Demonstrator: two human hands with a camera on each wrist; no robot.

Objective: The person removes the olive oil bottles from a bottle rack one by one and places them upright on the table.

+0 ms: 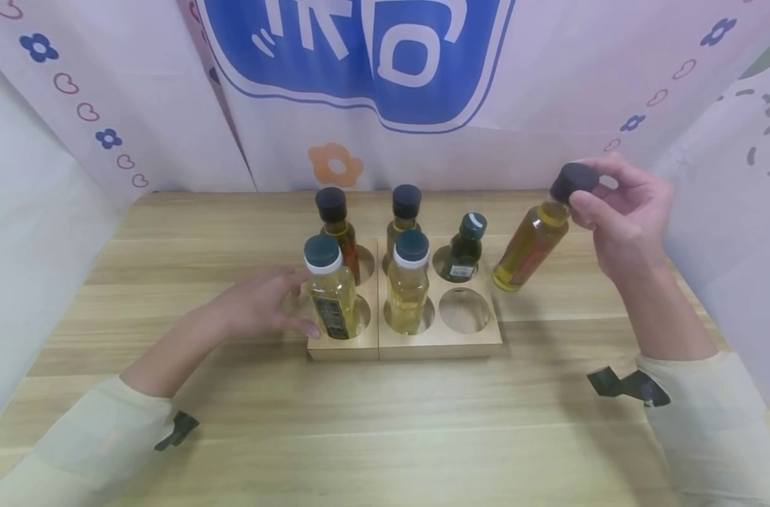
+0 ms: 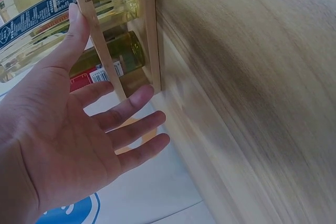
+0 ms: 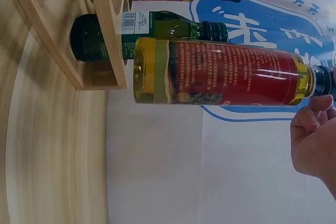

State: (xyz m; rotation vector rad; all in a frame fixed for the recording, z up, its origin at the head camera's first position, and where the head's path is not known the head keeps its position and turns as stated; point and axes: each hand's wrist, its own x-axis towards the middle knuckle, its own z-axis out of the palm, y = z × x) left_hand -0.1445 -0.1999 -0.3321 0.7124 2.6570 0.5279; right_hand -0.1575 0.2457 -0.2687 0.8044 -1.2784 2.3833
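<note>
My right hand (image 1: 635,218) pinches the black cap of an oil bottle (image 1: 530,246) and holds it tilted beside the right end of a wooden rack (image 1: 435,350). A red label covers much of this bottle in the right wrist view. My left hand (image 1: 251,303) is at the rack's left end, its fingers spread and extended in the left wrist view (image 2: 68,135). Its thumb lies by the rack's edge, close to a green-capped bottle of pale oil (image 1: 330,299). Whether it touches that bottle I cannot tell.
The rack also holds another green-capped bottle (image 1: 408,292), two black-capped bottles (image 1: 340,229) (image 1: 404,224) behind, and a small dark green bottle (image 1: 465,250). A round hole (image 1: 463,311) is at its front right. Printed white cloth (image 1: 283,134) hangs behind the wooden table (image 1: 397,436).
</note>
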